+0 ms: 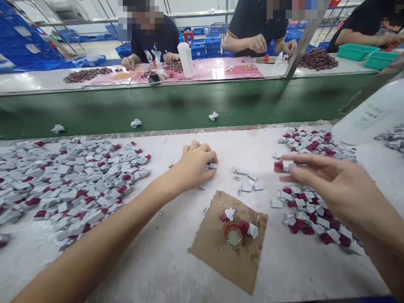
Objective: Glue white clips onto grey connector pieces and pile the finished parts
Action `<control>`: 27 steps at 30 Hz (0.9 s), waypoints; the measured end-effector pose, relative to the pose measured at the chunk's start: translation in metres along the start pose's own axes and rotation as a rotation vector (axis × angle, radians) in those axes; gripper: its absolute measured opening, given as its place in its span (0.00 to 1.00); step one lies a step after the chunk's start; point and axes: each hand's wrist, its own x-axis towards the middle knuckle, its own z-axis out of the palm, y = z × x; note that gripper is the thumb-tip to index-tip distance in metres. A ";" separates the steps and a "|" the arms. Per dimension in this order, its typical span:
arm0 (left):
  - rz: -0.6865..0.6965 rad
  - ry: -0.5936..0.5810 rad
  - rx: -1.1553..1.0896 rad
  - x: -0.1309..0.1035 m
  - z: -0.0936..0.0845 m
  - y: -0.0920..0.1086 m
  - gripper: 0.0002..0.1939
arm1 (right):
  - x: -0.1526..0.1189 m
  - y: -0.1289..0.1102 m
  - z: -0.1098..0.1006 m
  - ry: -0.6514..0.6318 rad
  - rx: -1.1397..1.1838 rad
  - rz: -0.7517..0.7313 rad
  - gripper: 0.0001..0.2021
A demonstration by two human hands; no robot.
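Note:
My right hand pinches a small white-and-maroon plastic piece between thumb and fingertips, above the right-hand heaps. Palm down at the table's middle, my left hand has its fingers curled round a small light-grey piece; more grey bits show under its edge. Between the hands lie several loose grey pieces. Nearer me, a square of brown cardboard carries a red-rimmed bottle cap and two white-and-maroon pieces, one on either side of the cap's top.
A wide heap of grey-and-maroon pieces covers the left. Smaller heaps lie at right, beside a large white bottle. Beyond the table edge runs a green belt with a few pieces on it. Several people work across it.

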 end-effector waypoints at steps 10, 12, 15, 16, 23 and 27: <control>-0.177 0.064 -0.854 -0.087 0.001 0.042 0.17 | -0.102 0.012 0.046 -0.009 0.431 0.155 0.14; -0.247 0.050 -0.944 -0.108 0.009 0.044 0.20 | -0.108 0.012 0.055 -0.025 0.549 0.210 0.13; -0.302 0.114 -0.876 -0.132 0.023 0.044 0.17 | -0.112 0.010 0.065 -0.051 0.620 0.235 0.13; -0.323 0.128 -0.830 -0.139 0.026 0.044 0.17 | -0.113 0.009 0.067 -0.053 0.595 0.222 0.13; -0.403 0.161 -0.453 -0.154 0.035 0.039 0.14 | -0.122 0.007 0.071 -0.084 0.303 0.036 0.08; -0.374 0.139 -0.384 -0.146 0.035 0.035 0.21 | -0.123 0.003 0.075 -0.109 0.156 -0.103 0.06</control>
